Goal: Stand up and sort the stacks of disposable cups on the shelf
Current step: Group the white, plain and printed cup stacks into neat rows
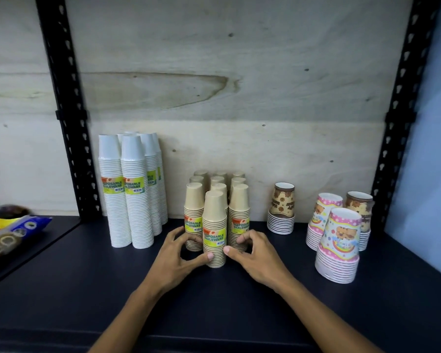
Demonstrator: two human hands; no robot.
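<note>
Kraft-brown and nearest at twelve o'clock, the front tan stack point(215, 229) stands on the dark shelf point(87, 289), pinched low down from both sides. The left hand point(175, 261) presses its thumb on the base with the fingers curled half-open behind; the right hand point(255, 258) mirrors it, thumb touching the base. A good finish, I judge, is to slide the stack back flush with its neighbours, gripping low so it stays upright.

Behind it stand about nine more tan stacks point(218, 189), ten in all. At two o'clock are two pink patterned stacks point(340, 247) and two brown patterned stacks point(281, 210). At ten o'clock stand about five white stacks point(135, 194).
</note>
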